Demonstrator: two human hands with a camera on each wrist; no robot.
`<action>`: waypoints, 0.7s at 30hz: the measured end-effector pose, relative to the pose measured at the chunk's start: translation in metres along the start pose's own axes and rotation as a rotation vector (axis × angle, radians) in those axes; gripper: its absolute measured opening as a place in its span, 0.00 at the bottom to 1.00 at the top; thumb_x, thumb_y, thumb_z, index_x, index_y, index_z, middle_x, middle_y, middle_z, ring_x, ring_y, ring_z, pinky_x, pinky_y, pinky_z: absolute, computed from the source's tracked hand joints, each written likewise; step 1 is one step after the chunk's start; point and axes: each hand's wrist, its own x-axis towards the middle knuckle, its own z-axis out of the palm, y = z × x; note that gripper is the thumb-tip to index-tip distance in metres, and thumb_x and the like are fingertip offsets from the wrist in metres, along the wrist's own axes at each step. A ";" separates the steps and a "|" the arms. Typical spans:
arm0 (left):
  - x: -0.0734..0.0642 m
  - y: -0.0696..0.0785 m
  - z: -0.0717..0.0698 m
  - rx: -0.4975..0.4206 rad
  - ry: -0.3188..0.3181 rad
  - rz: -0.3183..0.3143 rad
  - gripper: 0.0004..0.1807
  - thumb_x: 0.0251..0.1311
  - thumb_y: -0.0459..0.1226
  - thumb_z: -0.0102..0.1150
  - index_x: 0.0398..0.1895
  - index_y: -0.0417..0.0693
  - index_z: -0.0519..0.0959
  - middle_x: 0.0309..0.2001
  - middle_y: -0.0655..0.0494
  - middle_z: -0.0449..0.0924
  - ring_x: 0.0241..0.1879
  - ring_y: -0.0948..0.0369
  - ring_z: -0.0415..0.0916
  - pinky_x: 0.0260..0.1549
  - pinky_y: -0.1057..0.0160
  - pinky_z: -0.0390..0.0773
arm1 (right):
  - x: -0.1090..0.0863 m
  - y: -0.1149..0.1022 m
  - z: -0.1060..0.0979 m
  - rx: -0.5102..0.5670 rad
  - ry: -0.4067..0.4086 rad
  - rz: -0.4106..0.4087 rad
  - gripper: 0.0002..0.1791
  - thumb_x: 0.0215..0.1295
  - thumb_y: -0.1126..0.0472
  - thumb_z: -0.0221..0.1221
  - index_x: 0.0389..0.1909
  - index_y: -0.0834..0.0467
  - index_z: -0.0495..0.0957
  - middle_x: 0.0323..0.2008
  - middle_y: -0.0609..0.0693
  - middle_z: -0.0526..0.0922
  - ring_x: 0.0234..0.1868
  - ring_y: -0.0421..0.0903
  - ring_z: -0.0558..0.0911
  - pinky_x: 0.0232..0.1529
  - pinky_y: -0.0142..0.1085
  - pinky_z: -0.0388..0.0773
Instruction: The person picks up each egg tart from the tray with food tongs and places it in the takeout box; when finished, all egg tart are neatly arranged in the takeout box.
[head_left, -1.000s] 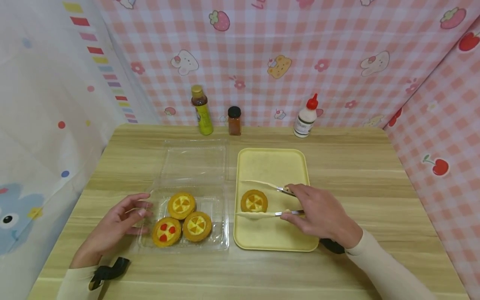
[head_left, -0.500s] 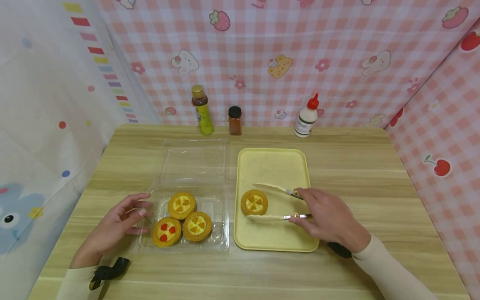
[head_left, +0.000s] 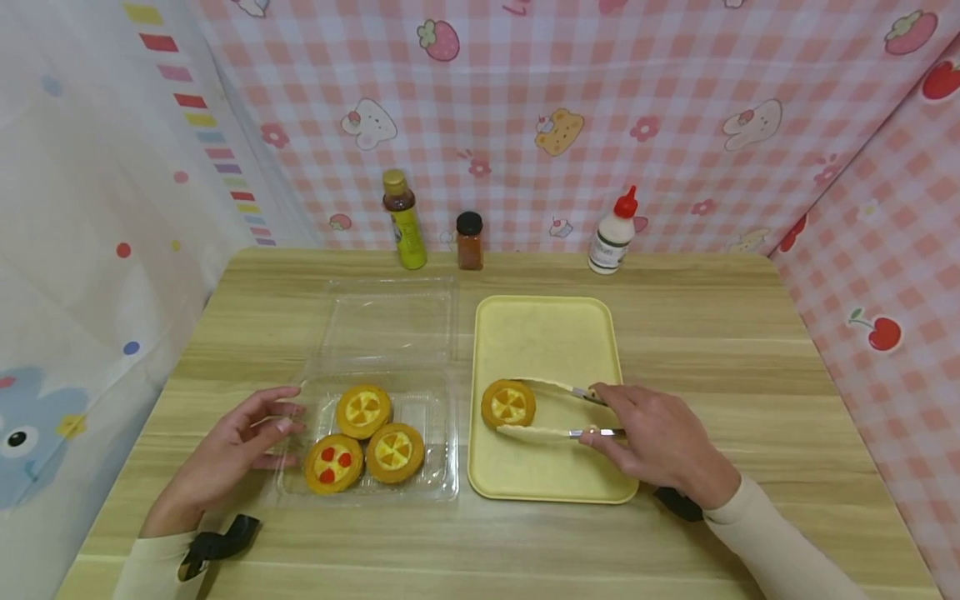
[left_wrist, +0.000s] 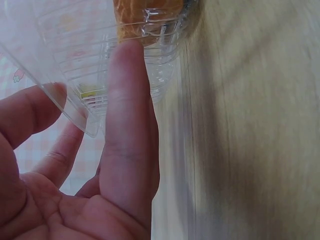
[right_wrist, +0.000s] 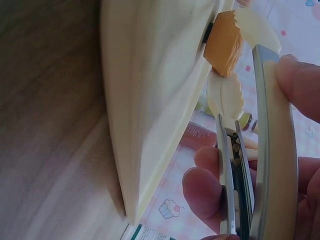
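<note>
My right hand (head_left: 663,433) grips a pair of tongs (head_left: 551,431) with cream scalloped tips over the yellow tray (head_left: 547,333). Those tips lie on the far and near sides of a fruit tart (head_left: 508,406), overlapping its right part. In the right wrist view the tart (right_wrist: 222,45) shows side-on between the tong tips. At the left, my left hand (head_left: 240,442) touches the left wall of a clear plastic clamshell box (head_left: 438,492), fingers loosely extended at its rim. Inside sit two tarts with orange wedges (head_left: 363,412) and one tart with red pieces (head_left: 332,464).
The box's hinged lid (head_left: 390,321) lies folded back on the wooden table (head_left: 480,550). Along the back edge stand a green-labelled bottle (head_left: 407,233), a black-capped jar (head_left: 470,246) and a white bottle with a red nozzle (head_left: 611,237). Pink gingham cloth hangs behind.
The right hand has drawn the tongs a little to the right, and their tips have come closer together beside the tart. The tart and the left hand stay where they were.
</note>
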 end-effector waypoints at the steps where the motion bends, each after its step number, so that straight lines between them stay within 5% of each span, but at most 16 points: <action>1: 0.000 0.000 0.000 0.003 0.002 -0.001 0.27 0.83 0.35 0.49 0.80 0.42 0.60 0.61 0.58 0.78 0.55 0.66 0.84 0.43 0.53 0.92 | 0.000 0.000 0.000 -0.002 0.003 0.000 0.32 0.59 0.38 0.72 0.55 0.57 0.81 0.40 0.52 0.90 0.37 0.50 0.89 0.32 0.48 0.86; 21: 0.000 0.001 0.000 0.012 0.008 -0.011 0.27 0.83 0.36 0.49 0.79 0.42 0.60 0.61 0.58 0.77 0.55 0.66 0.84 0.42 0.54 0.92 | 0.022 -0.006 -0.015 0.029 0.143 -0.105 0.33 0.66 0.36 0.68 0.57 0.59 0.82 0.42 0.54 0.91 0.36 0.50 0.91 0.30 0.46 0.87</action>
